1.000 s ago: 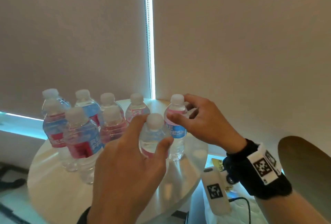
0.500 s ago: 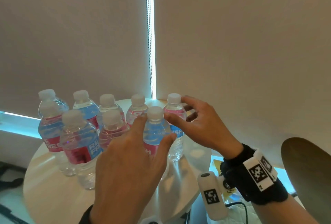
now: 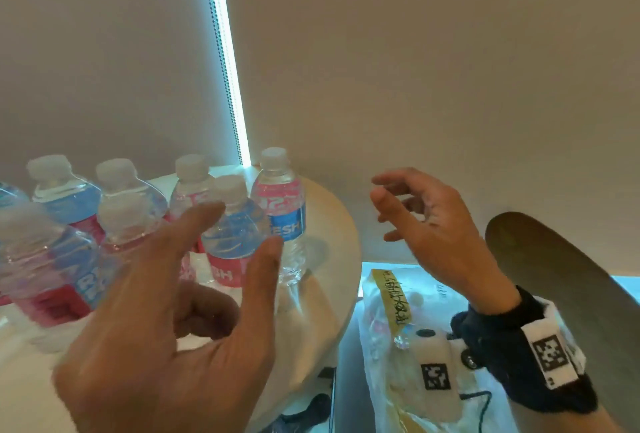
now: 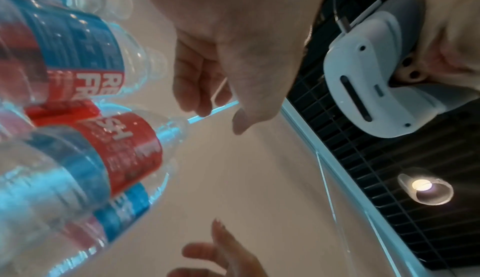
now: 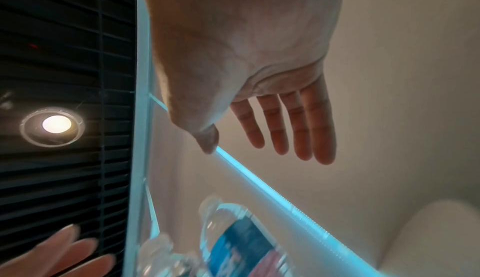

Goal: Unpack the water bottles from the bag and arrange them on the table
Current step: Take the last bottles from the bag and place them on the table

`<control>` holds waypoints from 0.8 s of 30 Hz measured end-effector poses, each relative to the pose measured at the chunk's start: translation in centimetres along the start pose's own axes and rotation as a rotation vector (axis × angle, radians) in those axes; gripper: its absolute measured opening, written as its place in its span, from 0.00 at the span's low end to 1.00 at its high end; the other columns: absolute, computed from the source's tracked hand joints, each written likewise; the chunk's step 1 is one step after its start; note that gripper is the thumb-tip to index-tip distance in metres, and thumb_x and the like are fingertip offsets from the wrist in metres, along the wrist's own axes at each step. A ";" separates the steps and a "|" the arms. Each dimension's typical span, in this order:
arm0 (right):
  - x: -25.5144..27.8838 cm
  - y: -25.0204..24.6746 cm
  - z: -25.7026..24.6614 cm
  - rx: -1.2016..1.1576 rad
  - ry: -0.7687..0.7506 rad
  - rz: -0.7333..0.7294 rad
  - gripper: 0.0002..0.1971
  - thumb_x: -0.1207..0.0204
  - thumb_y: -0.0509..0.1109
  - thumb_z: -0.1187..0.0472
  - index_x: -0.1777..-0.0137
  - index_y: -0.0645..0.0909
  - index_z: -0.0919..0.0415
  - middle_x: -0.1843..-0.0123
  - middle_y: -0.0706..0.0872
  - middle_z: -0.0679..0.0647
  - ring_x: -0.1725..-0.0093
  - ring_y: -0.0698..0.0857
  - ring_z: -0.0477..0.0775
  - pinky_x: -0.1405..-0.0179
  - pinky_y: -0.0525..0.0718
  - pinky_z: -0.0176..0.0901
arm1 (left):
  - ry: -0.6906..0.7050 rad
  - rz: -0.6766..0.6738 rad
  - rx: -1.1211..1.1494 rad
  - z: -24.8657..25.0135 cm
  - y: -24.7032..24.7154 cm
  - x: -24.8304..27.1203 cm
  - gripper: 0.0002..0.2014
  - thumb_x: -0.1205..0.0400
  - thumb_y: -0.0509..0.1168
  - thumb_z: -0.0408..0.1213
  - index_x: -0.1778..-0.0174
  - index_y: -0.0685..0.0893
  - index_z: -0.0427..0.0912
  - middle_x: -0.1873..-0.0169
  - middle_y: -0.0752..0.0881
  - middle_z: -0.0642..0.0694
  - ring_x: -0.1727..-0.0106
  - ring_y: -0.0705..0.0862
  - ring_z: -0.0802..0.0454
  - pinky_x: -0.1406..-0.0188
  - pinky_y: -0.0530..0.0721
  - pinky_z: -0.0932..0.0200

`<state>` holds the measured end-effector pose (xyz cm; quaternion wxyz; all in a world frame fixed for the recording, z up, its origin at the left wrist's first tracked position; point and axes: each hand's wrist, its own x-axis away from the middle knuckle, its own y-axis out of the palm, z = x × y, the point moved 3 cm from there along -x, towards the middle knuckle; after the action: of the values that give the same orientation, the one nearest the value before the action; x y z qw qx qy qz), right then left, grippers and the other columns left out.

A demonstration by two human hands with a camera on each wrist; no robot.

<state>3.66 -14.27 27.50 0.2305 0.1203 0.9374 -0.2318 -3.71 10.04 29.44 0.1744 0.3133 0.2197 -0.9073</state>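
Both hands hover with fingers spread and hold nothing: left hand (image 3: 166,321) near the water bottles (image 3: 239,231) on the table (image 3: 332,224), right hand (image 3: 429,224) above the bag (image 3: 391,321).

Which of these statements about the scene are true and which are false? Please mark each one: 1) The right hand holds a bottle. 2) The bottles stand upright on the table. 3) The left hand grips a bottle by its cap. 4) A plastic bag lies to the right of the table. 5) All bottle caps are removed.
1) False. The right hand is in the air beside the table, with relaxed fingers, holding nothing.
2) True. The bottles in view stand upright on it.
3) False. The left hand is spread open in front of the bottles and grips none.
4) True. The plastic bag lies there, lower than the tabletop.
5) False. The bottles in view have white caps on.
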 end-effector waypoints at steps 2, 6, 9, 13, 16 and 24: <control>2.0 -2.6 2.4 0.014 0.090 0.051 0.22 0.26 0.65 0.36 0.42 0.84 0.49 0.49 0.89 0.46 0.53 0.90 0.50 0.62 0.94 0.48 | 0.051 -0.125 0.052 1.5 1.6 1.8 0.09 0.28 0.63 0.63 0.53 0.82 0.74 0.83 0.82 0.52 0.80 0.82 0.55 0.77 0.79 0.72; 6.8 -5.7 9.2 0.133 0.348 0.092 0.18 0.29 0.63 0.36 0.51 0.83 0.47 0.51 0.89 0.48 0.55 0.90 0.52 0.61 0.94 0.45 | 0.299 -0.351 0.110 1.5 7.4 6.2 0.06 0.28 0.71 0.49 0.70 0.90 0.57 0.81 0.82 0.63 0.88 0.76 0.61 0.84 0.76 0.72; 11.2 -6.1 15.5 0.221 0.529 0.076 0.12 0.23 0.68 0.43 0.56 0.84 0.51 0.54 0.89 0.47 0.56 0.90 0.50 0.57 0.93 0.50 | 0.079 -0.696 0.125 -1.9 14.2 10.0 0.06 0.28 0.70 0.54 0.65 0.86 0.57 0.71 0.88 0.62 0.80 0.83 0.61 0.77 0.83 0.73; 16.0 -4.6 21.8 0.329 0.673 -0.029 0.08 0.25 0.79 0.55 0.64 0.86 0.51 0.63 0.91 0.45 0.63 0.90 0.40 0.60 0.90 0.39 | -0.232 -1.028 0.077 -7.1 22.0 14.9 0.05 0.21 0.67 0.49 0.61 0.81 0.66 0.57 0.88 0.60 0.63 0.88 0.60 0.55 0.87 0.68; 17.6 -2.5 24.6 0.368 0.729 -0.128 0.05 0.29 0.80 0.54 0.62 0.87 0.51 0.63 0.91 0.44 0.60 0.89 0.39 0.52 0.89 0.39 | -0.325 -1.103 0.006 -10.6 26.5 17.8 0.16 0.17 0.65 0.44 0.33 0.81 0.51 0.40 0.85 0.52 0.45 0.87 0.56 0.40 0.86 0.59; 15.0 1.4 26.7 0.316 0.730 -0.134 0.23 0.27 0.77 0.58 0.32 0.78 0.54 0.46 0.81 0.44 0.52 0.80 0.45 0.46 0.75 0.35 | -0.480 -0.867 -0.084 -14.8 32.4 18.8 0.37 0.26 0.63 0.28 0.19 0.62 0.39 0.39 0.85 0.42 0.41 0.87 0.46 0.39 0.87 0.49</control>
<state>1.26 -24.38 -1.36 -0.1545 0.1675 0.9161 -0.3298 4.36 -13.06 -2.53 -0.1608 -0.0317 0.3199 -0.9332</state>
